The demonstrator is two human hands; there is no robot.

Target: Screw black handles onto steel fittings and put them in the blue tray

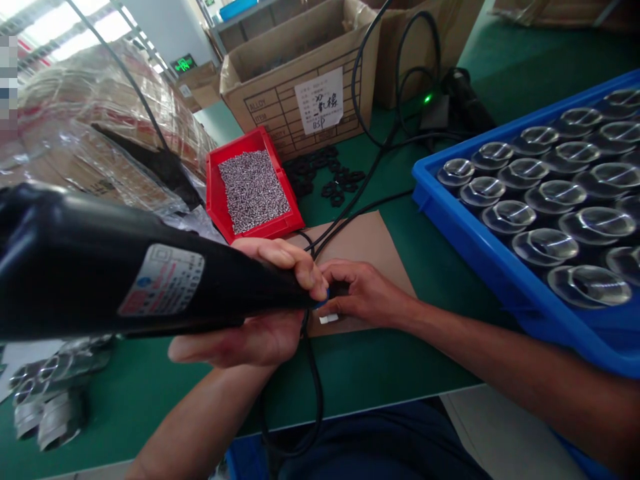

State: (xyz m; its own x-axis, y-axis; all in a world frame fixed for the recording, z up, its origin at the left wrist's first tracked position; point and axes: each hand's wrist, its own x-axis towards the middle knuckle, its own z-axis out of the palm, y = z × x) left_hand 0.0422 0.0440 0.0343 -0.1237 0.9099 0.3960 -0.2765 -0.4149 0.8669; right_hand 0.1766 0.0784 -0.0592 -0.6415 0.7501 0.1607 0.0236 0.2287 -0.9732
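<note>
Black plastic fills the near left of the view: an electric screwdriver (125,280), labelled on its side, lies across the left hand (260,300). That hand is closed around the tool's narrow front end, fingers curled over the top and thumb underneath. The right hand (363,293) meets it at the tip, fingers pinched narrow around something small; what it pinches is hidden behind the left fingers, so I cannot tell what it is. A blue spot shows at the point where the two hands touch. Both hands rest over a brown cardboard sheet (365,240) laid on the green table (390,360), and a small white piece (329,319) lies on the sheet just under the fingertips.

Beyond the left hand stands a red bin (215,193) holding small metal screws (253,190). Beyond that, black rubber rings (330,177) lie scattered in front of a labelled carton (300,80). To the right of the right arm, a blue tray (490,247) carries rows of metal caps (555,197). More metal parts (50,393) lie left of the left forearm.

Risks noted: the black cable (313,373) hangs from the hands over the table edge and loops low, so a snag could jerk the tool off its mark. Fingertips sit right at the driver tip, so an accidental start could nip them. The pinched piece is small and could slip and roll among the parts nearby.
</note>
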